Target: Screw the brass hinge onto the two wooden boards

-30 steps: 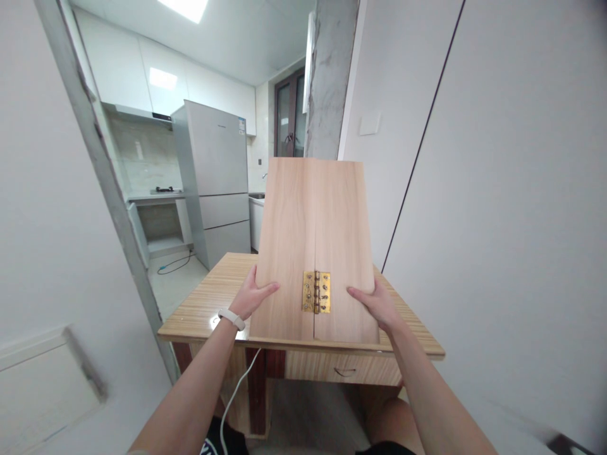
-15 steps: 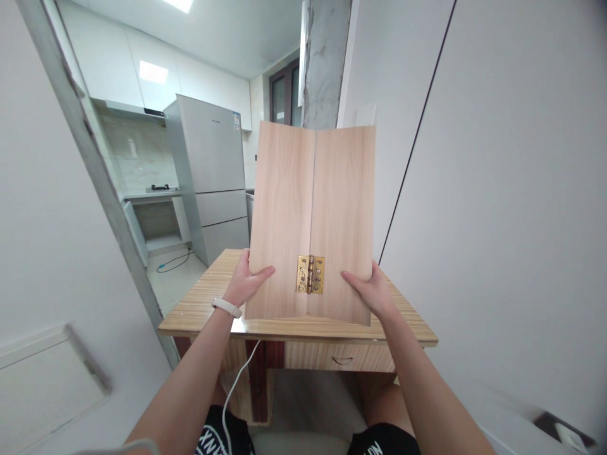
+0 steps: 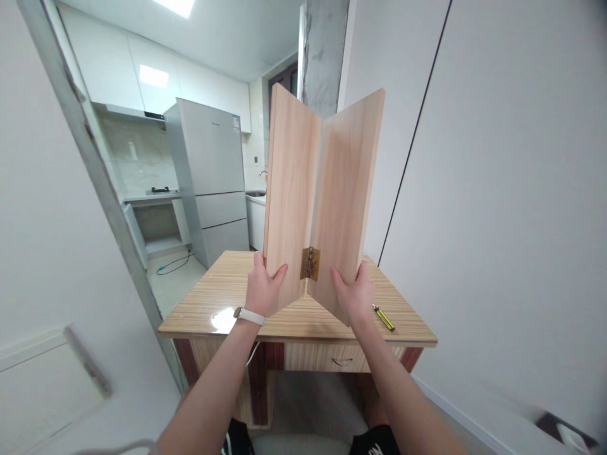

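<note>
Hinged boards (image 3: 327, 196) are part-folded, not closed, the brass hinge (image 3: 310, 263) already joining them; left of it the left hand (image 3: 262, 289) grips one board, right of it the right hand (image 3: 355, 295) the other.

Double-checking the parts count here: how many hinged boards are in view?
2: the left board in the left hand, the right board in the right hand.

Left hand (image 3: 264, 289), right hand (image 3: 356, 296): fingers partly behind boards (image 3: 348, 177).
Screwdriver (image 3: 384, 318), 4 o'clock: tip hidden. Fridge label (image 3: 236, 123), 11 o'clock: illegibly small. Ceiling light (image 3: 176, 6), 11 o'clock: cropped by top edge.
</note>
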`<state>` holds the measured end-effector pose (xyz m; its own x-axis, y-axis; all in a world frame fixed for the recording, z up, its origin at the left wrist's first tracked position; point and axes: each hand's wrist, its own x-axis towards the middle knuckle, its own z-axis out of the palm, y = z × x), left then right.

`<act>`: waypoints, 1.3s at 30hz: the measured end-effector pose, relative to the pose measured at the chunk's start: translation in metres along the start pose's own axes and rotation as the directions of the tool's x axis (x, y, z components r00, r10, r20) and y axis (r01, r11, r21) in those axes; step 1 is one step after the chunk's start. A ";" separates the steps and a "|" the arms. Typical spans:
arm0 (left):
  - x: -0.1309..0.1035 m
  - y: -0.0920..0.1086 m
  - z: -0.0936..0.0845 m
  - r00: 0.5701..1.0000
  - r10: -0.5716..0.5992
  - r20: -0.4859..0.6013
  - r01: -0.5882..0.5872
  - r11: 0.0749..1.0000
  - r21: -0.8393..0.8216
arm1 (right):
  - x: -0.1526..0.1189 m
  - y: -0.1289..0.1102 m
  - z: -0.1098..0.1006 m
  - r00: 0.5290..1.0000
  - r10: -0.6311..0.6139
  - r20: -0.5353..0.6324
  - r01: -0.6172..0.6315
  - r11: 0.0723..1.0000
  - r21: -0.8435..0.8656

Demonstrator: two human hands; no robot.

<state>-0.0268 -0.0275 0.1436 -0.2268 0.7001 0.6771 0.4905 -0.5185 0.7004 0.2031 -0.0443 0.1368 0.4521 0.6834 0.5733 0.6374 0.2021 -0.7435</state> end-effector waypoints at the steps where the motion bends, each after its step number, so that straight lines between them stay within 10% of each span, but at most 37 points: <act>1: -0.002 0.002 0.002 1.000 -0.002 -0.002 0.002 1.000 0.004 | -0.003 -0.002 0.002 1.000 0.009 -0.004 -0.009 1.000 -0.015; 15: 0.019 -0.010 -0.031 0.988 0.006 0.154 0.036 0.963 -0.267 | 0.031 0.027 -0.044 0.987 -0.097 0.128 0.050 0.942 0.331; 26: 0.017 -0.014 -0.039 0.944 -0.050 0.328 0.193 0.886 -0.423 | 0.041 0.043 -0.056 0.926 -0.079 0.368 -0.182 0.761 0.622; 39: 0.018 -0.004 -0.032 0.992 -0.005 0.125 0.037 0.968 -0.248 | 0.030 0.024 -0.043 0.985 -0.107 0.135 0.045 0.917 0.397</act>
<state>-0.0593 -0.0285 0.1604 -0.1221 0.7589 0.6397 0.2575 -0.5982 0.7589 0.2591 -0.0488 0.1510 0.2928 0.7466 0.5974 0.3566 0.4944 -0.7927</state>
